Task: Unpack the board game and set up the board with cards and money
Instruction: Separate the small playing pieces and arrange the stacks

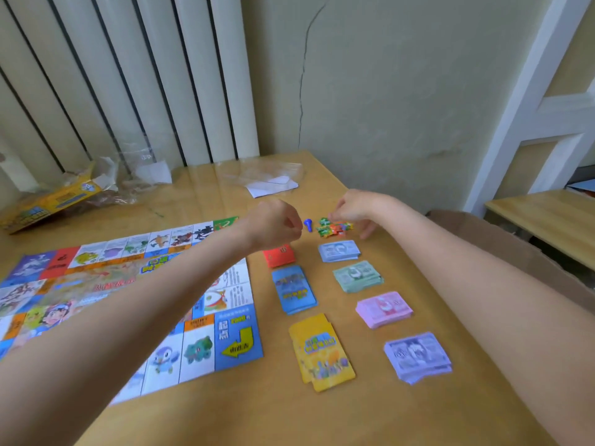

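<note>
Nearest the lens, two bare forearms are stretching out across the desk (322, 420), and right below them the yellow card deck (322, 352) and the purple money stack (417, 357) are sitting side by side, with the blue card deck (293, 289), red card deck (279, 255) and the pink money stack (383, 309), green money stack (357, 276) and blue money stack (338, 251) lining up beyond in two neat columns just beside the board (135, 304), which is lying flat on the left. Up at the far end, the left hand (273, 225) is curling into a loose fist with fingertips pinched together; whether anything is caught in them is too blurred to tell, though a blue pawn (308, 225) is standing just off its fingertips. The right hand (352, 210) is hovering palm down, fingers drooping onto the pile of small coloured pieces (335, 227), apparently picking at one. By the look of it the sorting of tokens is in hand, with cards and money already placed. Doing it well is calling for light fingertip pinches, lifting one piece at a time so the heap is not scattering toward the money stacks, and standing pawns upright clear of the pile. The torn box (48, 204) and plastic wrapping (267, 175) are lying well apart at the back.
</note>
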### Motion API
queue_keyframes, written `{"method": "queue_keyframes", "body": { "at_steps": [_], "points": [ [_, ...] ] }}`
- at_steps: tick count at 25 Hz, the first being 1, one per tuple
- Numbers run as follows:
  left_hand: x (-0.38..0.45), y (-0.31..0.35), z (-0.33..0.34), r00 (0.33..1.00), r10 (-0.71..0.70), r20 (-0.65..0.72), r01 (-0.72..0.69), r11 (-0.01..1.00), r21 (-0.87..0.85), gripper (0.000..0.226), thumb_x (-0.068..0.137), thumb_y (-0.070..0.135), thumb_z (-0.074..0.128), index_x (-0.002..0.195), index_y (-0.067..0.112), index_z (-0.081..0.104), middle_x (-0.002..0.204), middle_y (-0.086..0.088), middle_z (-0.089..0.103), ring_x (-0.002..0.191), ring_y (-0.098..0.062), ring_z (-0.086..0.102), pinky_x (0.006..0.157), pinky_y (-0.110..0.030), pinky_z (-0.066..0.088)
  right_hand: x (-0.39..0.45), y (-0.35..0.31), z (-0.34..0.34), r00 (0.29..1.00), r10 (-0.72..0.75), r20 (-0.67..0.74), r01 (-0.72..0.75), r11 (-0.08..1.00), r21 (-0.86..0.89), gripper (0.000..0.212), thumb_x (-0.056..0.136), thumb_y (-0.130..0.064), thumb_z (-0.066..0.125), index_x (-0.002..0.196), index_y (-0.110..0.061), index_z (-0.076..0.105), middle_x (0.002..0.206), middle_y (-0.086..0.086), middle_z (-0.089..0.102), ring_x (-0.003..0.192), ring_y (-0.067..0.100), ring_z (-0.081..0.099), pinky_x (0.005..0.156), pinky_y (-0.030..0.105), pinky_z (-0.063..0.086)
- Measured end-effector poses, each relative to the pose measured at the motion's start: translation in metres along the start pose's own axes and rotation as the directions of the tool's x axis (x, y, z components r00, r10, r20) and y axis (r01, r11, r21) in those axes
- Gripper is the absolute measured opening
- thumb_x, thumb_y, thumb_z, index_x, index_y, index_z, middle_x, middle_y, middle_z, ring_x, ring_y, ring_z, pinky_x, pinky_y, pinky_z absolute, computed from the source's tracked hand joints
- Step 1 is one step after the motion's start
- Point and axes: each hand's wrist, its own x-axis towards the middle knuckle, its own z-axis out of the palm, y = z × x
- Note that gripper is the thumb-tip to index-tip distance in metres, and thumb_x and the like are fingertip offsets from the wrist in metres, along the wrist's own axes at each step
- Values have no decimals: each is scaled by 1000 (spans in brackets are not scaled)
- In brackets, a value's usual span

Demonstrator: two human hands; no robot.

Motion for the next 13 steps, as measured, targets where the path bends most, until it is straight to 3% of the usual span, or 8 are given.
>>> {"method": "queue_keyframes", "body": {
  "at_steps": [2, 4, 6, 8, 10, 13],
  "points": [
    [14, -8, 2, 1000, 3, -6, -3, 1000, 1, 23, 87, 9, 51, 100, 4, 70, 103, -10, 69, 89, -23, 60, 79, -25, 45, 25, -4, 8, 1000, -15, 22, 16, 999, -49, 49, 93, -37, 52, 128, -4, 48, 121, 16, 51, 103, 36, 59, 72, 40, 52],
    [31, -15, 4, 1000, 9, 5, -9, 1000, -3, 24, 88, 9, 51, 105, 7, 69, 108, -7, 68, 99, -20, 61, 78, -21, 42, 45, -4, 14, 993, -89, -76, 75, 981, -181, 40, 93, -39, 49, 121, -11, 57, 121, 12, 56, 115, 31, 51, 87, 37, 44],
    [47, -19, 7, 1000, 12, 17, -12, 1000, -11, 27, 89, 7, 51, 111, 8, 65, 113, -5, 66, 101, -18, 60, 75, -18, 40, 60, -1, 15, 973, -156, -170, 130, 980, -153, 27, 92, -33, 51, 114, -22, 63, 121, 8, 58, 122, 29, 45, 99, 34, 35],
    [63, -22, 9, 1000, 18, 25, -18, 1000, -25, 27, 90, 10, 54, 115, 8, 63, 116, -5, 65, 102, -18, 61, 78, -19, 41, 65, 3, 13, 966, -245, -79, 242, 969, -40, 28, 89, -25, 58, 117, -20, 63, 112, 4, 59, 108, 23, 53, 91, 30, 42],
    [77, -23, 14, 997, 42, 59, -40, 999, -35, 31, 88, 21, 60, 118, 10, 61, 120, -3, 62, 106, -17, 59, 83, -21, 41, 65, 6, 15, 948, -320, -5, 319, 947, -18, 28, 86, -20, 65, 114, -15, 65, 99, 0, 56, 89, 16, 53, 69, 20, 44],
    [95, -22, 24, 993, 64, 103, -64, 998, -11, 38, 85, 28, 65, 117, 10, 60, 119, -4, 61, 107, -20, 57, 86, -27, 43, 70, 11, 16, 936, -347, -59, 351, 933, 77, 15, 80, -14, 71, 94, -15, 68, 81, -3, 58, 72, 11, 50, 57, 14, 37]
  ]
}}
